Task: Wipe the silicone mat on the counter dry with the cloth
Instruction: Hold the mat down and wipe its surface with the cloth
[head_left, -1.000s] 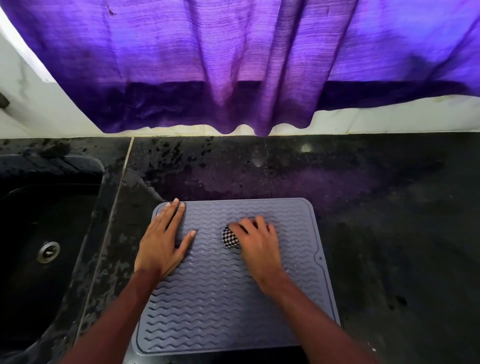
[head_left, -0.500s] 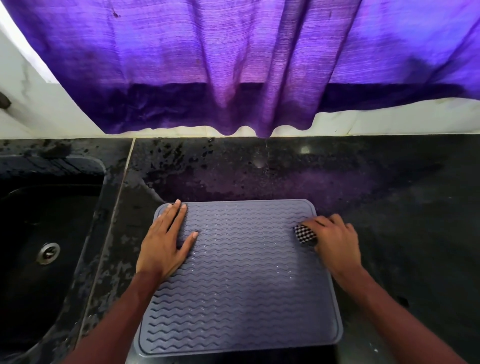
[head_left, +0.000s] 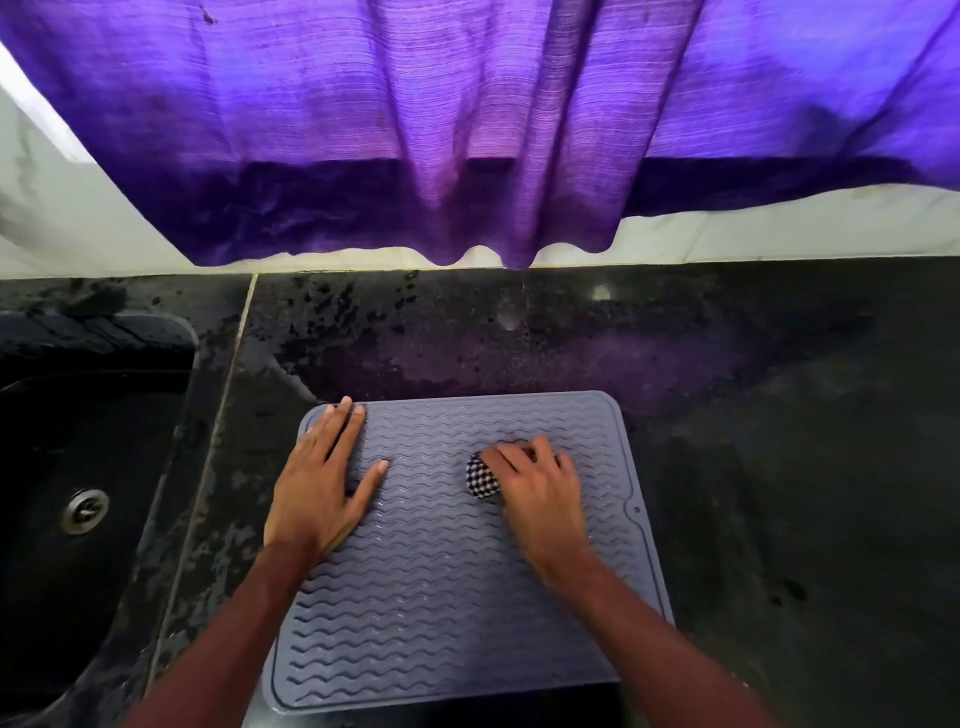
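Observation:
A grey silicone mat with wavy ridges lies flat on the dark counter. My left hand rests flat on the mat's far left part, fingers straight and spread. My right hand sits on the mat right of centre, fingers curled over a small bunched black-and-white checked cloth. Only the cloth's left end shows past my fingers. Small water beads glint along the ridges in the mat's middle.
A dark sink with a metal drain lies left of the mat. A purple curtain hangs over the counter's back edge. The counter around the mat shows wet patches, and it extends to the right.
My right hand slid the cloth from the mat's middle to its right edge, then back left to just right of centre. My left hand stayed in place.

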